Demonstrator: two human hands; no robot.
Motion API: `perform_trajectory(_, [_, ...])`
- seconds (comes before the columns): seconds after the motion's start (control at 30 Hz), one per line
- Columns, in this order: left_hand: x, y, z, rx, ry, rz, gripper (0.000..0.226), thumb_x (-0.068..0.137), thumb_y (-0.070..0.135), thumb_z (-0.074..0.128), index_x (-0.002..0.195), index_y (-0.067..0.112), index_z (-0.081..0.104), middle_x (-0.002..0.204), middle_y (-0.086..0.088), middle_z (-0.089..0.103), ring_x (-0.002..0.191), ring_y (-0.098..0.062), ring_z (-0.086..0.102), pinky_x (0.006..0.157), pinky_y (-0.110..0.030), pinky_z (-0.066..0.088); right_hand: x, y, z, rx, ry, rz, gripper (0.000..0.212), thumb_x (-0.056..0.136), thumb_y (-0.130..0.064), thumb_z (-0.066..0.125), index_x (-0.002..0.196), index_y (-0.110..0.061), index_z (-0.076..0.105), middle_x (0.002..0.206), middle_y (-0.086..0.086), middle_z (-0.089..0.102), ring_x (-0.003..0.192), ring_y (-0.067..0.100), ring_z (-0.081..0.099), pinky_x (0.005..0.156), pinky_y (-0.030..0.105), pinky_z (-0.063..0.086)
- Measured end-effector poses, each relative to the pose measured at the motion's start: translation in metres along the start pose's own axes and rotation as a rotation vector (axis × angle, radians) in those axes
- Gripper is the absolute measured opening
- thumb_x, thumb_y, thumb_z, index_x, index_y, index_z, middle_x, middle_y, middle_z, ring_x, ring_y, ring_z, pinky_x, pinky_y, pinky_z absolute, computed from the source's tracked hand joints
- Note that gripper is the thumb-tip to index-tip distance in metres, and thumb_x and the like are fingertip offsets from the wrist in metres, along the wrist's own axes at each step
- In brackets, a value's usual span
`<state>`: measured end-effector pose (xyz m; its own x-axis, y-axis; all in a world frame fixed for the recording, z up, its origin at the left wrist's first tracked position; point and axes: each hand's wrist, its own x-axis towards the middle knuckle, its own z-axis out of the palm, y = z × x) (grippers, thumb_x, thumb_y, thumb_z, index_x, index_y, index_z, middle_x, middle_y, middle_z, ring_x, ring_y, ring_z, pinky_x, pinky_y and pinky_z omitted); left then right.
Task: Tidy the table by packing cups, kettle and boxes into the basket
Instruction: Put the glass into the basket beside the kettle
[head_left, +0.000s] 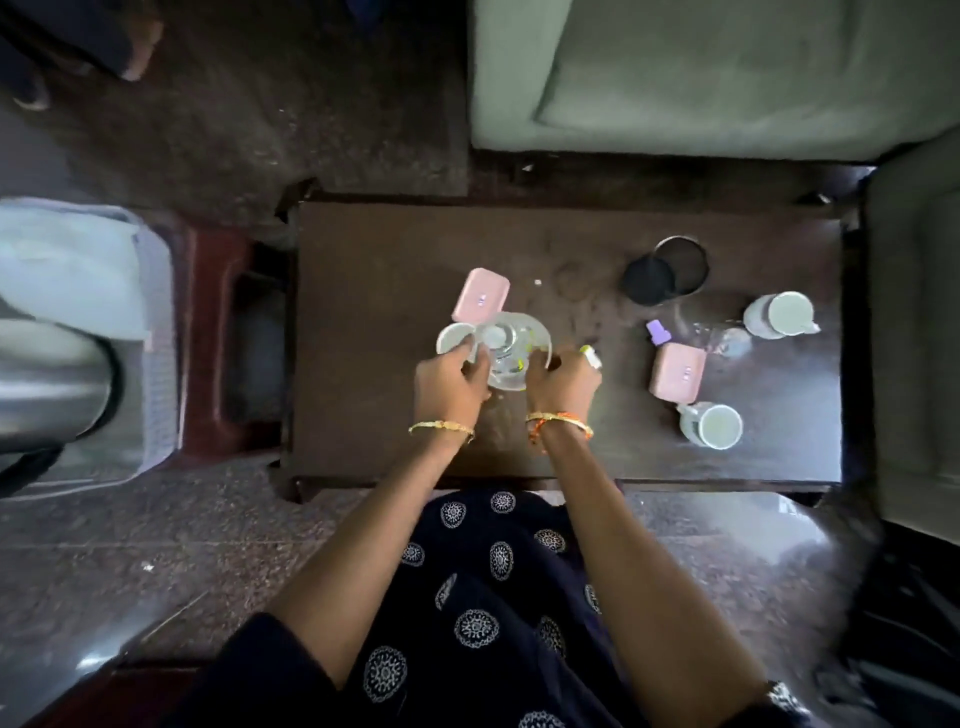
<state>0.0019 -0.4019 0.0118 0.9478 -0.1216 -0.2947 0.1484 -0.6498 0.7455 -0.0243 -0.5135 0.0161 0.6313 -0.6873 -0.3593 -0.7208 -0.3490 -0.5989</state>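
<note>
Both your hands, left and right, wrap the glass jug mid-frame, a two-sided grip steadying slippery glass for the basket at left.

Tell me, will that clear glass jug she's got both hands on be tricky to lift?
Probably somewhat. The clear glass jug looks smooth, so it may be slippery; both the left hand and right hand grip it. Being glass, it is likely fragile and fairly heavy for its size. A white cup sits right against it, so knocks seem possible.
</note>
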Motion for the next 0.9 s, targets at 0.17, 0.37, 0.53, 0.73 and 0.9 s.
perform_trajectory(0.17, [0.06, 0.057, 0.074, -0.344, -0.191, -0.26, 0.031, 0.093, 0.03, 0.053, 0.11, 0.008, 0.065, 0.063, -0.003, 0.06, 0.056, -0.017, 0.062, 0.055, -0.027, 0.057, 0.095, 0.017, -0.035, 0.101, 0.073, 0.142, 0.021, 0.083, -0.013, 0.058, 0.064, -0.006, 0.061, 0.073, 0.027, 0.067, 0.065, 0.03, 0.052, 0.062, 0.032, 0.035])
perform_trajectory(0.37, [0.121, 0.065, 0.136, -0.658, -0.254, -0.573, 0.032, 0.094, 0.02, 0.052, 0.121, 0.003, 0.056, 0.1, -0.015, 0.061, 0.085, -0.025, 0.062, 0.077, -0.031, 0.057, 0.162, 0.036, -0.019, 0.201, 0.048, 0.301, 0.016, 0.078, -0.009, 0.057, 0.062, -0.01, 0.058, 0.06, 0.008, 0.05, 0.06, 0.022, 0.041, 0.059, 0.023, 0.032])
perform_trajectory(0.53, [0.141, 0.054, 0.156, -0.77, -0.215, -0.718, 0.025, 0.091, 0.02, 0.057, 0.114, 0.009, 0.061, 0.103, -0.011, 0.062, 0.087, -0.025, 0.065, 0.066, -0.027, 0.058, 0.185, 0.046, 0.002, 0.275, 0.061, 0.403, 0.014, 0.078, -0.011, 0.059, 0.066, -0.008, 0.066, 0.061, 0.01, 0.063, 0.053, 0.022, 0.048, 0.058, 0.023, 0.037])
perform_trajectory(0.73, [0.15, 0.056, 0.164, -0.893, -0.161, -0.79, 0.029, 0.089, 0.016, 0.061, 0.116, 0.006, 0.061, 0.107, -0.017, 0.063, 0.093, -0.03, 0.063, 0.077, -0.038, 0.057, 0.2, 0.052, 0.008, 0.323, 0.089, 0.431, 0.015, 0.076, -0.015, 0.062, 0.083, -0.01, 0.074, 0.081, 0.012, 0.074, 0.071, 0.026, 0.064, 0.071, 0.03, 0.054])
perform_trajectory(0.9, [0.151, 0.057, 0.168, -0.904, -0.144, -0.789, 0.029, 0.089, 0.016, 0.061, 0.116, 0.006, 0.062, 0.101, -0.013, 0.064, 0.093, -0.028, 0.064, 0.072, -0.034, 0.057, 0.206, 0.057, 0.011, 0.319, 0.092, 0.415, 0.019, 0.077, -0.019, 0.063, 0.091, -0.013, 0.074, 0.085, 0.009, 0.075, 0.078, 0.024, 0.069, 0.077, 0.029, 0.055])
